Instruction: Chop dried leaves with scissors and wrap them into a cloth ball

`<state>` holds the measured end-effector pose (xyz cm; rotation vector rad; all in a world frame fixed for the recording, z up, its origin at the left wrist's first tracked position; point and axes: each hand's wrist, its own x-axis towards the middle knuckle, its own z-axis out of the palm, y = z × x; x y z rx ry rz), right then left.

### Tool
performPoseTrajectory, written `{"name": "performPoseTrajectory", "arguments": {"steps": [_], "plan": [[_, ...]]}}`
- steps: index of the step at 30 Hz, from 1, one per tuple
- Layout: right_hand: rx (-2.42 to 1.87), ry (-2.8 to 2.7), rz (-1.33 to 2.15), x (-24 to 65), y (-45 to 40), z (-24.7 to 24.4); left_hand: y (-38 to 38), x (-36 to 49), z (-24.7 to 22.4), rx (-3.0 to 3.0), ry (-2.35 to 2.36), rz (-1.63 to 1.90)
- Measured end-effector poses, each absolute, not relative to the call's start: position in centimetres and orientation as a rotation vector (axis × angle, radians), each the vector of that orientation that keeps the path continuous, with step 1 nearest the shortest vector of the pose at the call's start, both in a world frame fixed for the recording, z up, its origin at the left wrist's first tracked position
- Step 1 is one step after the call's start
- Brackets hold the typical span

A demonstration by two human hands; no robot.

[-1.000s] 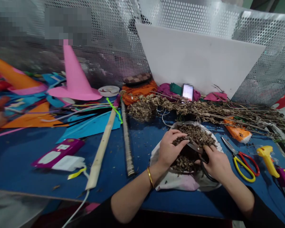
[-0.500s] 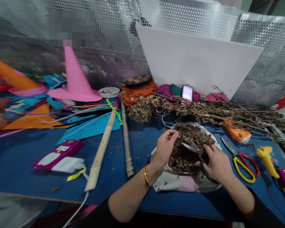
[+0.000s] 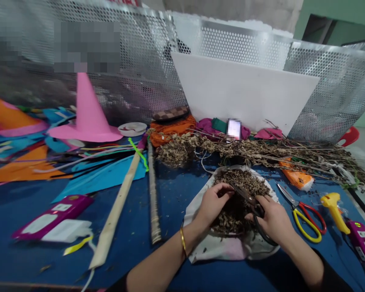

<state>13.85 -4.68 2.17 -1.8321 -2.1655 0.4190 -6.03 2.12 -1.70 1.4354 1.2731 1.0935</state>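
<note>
My right hand (image 3: 272, 219) is wrapped around the black handles of a pair of scissors (image 3: 245, 194). The dark blades point up and left toward my left hand (image 3: 215, 200), lying close to its fingertips. That hand is closed in a pinch, and whatever it holds is too small or hidden to name. Below both hands is a heap of brown crumbled dried plant bits (image 3: 231, 223), resting in a white cloth or bag (image 3: 197, 213) spread on the blue table. A gold bangle (image 3: 183, 242) circles my left wrist.
Red-and-yellow-handled scissors (image 3: 307, 223) and a yellow glue gun (image 3: 334, 209) lie to the right. Dried stalks (image 3: 261, 150) stretch along the back, before a white board (image 3: 243, 93). Leftward are wooden sticks (image 3: 115, 211), a purple power strip (image 3: 57, 215) and a pink cone hat (image 3: 89, 113).
The scissor blades, spread apart earlier, are now nearer together. My view has shifted slightly, lowering the scene in the picture. A co-worker's hand at the far left is no longer visible.
</note>
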Motion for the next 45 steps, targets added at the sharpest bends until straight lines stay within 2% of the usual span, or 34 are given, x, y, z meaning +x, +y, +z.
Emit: {"name": "performPoseTrajectory", "arguments": {"steps": [5,10,21,31,34,38,45], "plan": [[-1.926,-2.146,0.268,13.8,-4.5,2.2,2.6,-6.5,-2.3,1.521,1.361,1.23],[-1.83,-2.221,0.243,13.4,-4.6,1.7,3.1,-7.1,-2.4,1.467,1.468,1.347],[-1.722,-2.445,0.252,13.8,-4.5,1.5,3.2,-7.1,-2.2,1.794,1.507,1.27],[-1.513,-2.503,0.397,15.6,-4.5,2.9,3.5,-7.1,-2.3,1.877,1.504,1.27],[-1.597,-2.344,0.246,17.1,-3.3,4.2,3.5,-7.1,-2.3,1.88,1.492,1.278],[-1.99,-2.017,-0.246,19.2,1.2,5.6,3.4,-7.0,-2.2,1.897,1.473,1.279],[-2.017,-2.1,-0.367,21.0,8.3,5.0,3.5,-7.0,-2.2,1.924,1.438,1.327]]}}
